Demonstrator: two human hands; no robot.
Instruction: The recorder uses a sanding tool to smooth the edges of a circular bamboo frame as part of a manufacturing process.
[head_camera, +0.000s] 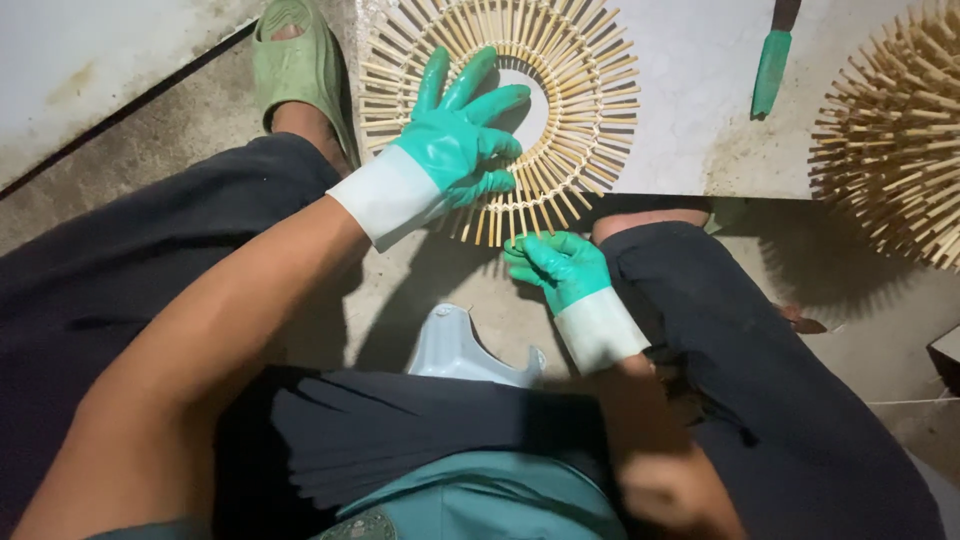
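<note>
A round frame of bamboo sticks (590, 90), fanned out like sun rays around an open middle, lies on a white board (700, 120). My left hand (462, 140), in a green and white glove, rests flat on the ring's near left side with fingers spread. My right hand (558, 265), gloved the same way, pinches the stick ends at the ring's near edge, just past the board's front edge.
A second bamboo stick ring (900, 140) sits at the right. A green-handled tool (771, 70) lies on the board. A green sandal (298, 65) covers my left foot on the concrete floor. A pale grey plastic stool (455, 345) shows between my knees.
</note>
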